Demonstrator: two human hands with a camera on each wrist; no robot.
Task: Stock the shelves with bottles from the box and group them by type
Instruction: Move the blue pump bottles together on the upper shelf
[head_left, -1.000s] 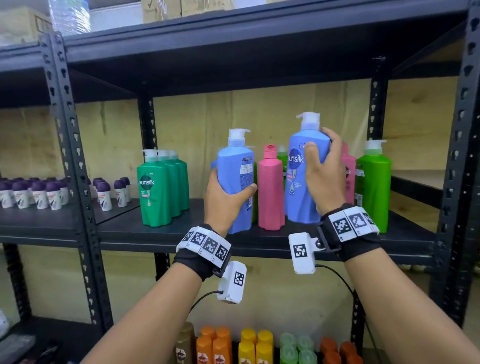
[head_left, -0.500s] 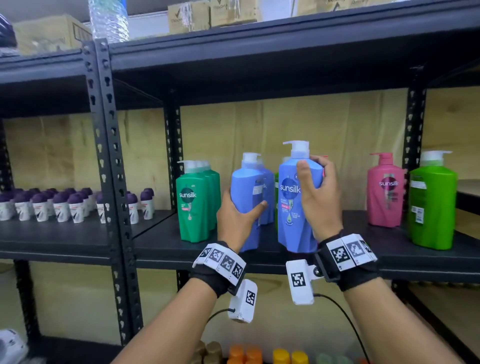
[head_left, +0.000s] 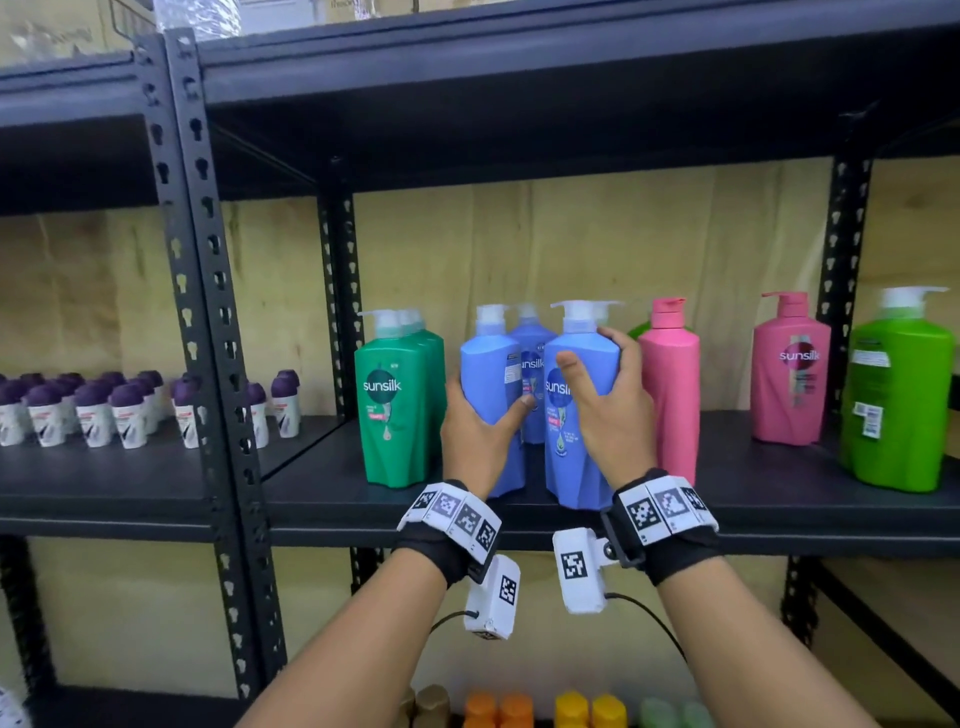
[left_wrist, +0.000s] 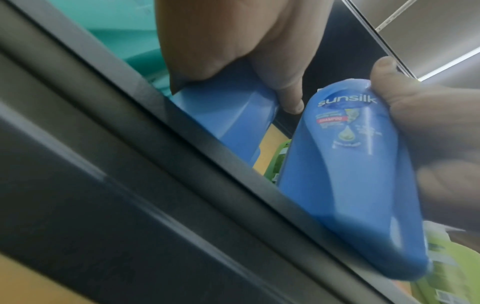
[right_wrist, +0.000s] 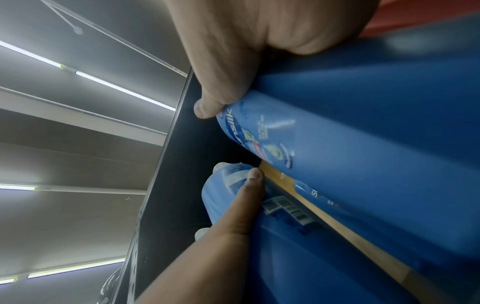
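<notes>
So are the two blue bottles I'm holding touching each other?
Apart. The head view shows a gap between the left bottle and right bottle, with a third blue bottle behind.

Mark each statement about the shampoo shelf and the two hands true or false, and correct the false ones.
1. Each hand grips a blue bottle. True: the left hand holds one blue bottle, the right hand the other blue bottle.
2. The dark green bottles stand right of the blue ones. False: they stand to the left.
3. A pink bottle stands just right of the right hand. True.
4. The small purple-capped bottles share the shampoo bay. False: they are in the bay to the left.
</notes>
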